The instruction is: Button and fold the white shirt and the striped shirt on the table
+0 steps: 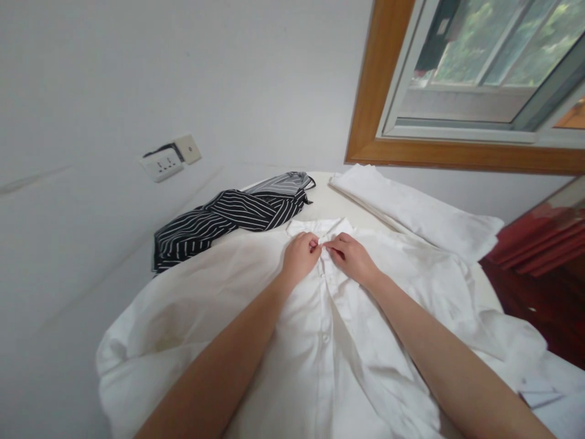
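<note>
A white button-up shirt (292, 353) lies spread out, front side up, over a pale table, its collar at the far end. Just below the collar, my left hand (301, 253) pinches one edge of the front opening. My right hand (351, 256) pinches the same spot from the other side, the fingertips of both almost meeting. Whatever small part sits between the fingers is too small to make out. Lower on the front strip a button (325, 337) shows, and the opening gapes below my hands. A yellowish stain (167, 329) marks the left sleeve area.
Beyond the shirt, a black-and-white striped garment (228, 213) lies crumpled at the back left. A folded white cloth (420, 210) rests at the back right of the table (322, 198). A wall socket (162, 163) and a wood-framed window (379, 79) are behind.
</note>
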